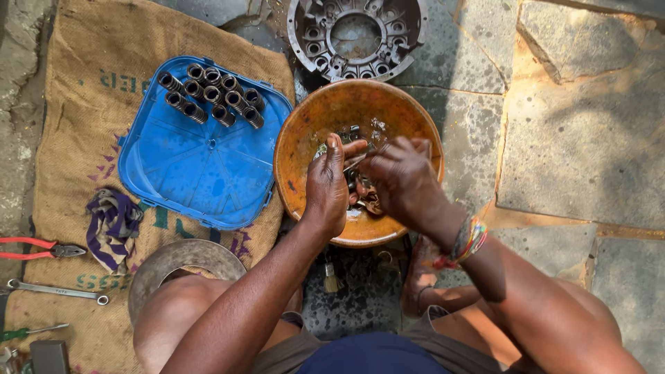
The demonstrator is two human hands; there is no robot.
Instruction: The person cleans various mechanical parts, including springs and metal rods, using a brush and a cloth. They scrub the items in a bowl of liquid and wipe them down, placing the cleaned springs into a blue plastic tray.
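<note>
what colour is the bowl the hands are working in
Orange, stained and worn, bowl; it shows best in the head view.

— What is the person wearing?
— Very little shows. Both forearms are bare, with no sleeves in sight. The right wrist carries a bracelet [470,240] of many coloured strands, red, yellow and green among them.
— And lower down?
— Brownish-grey shorts [291,350] over bare knees, and a dark navy garment [374,354] at the bottom edge, probably a shirt, though too little of it is visible to be sure.
</note>
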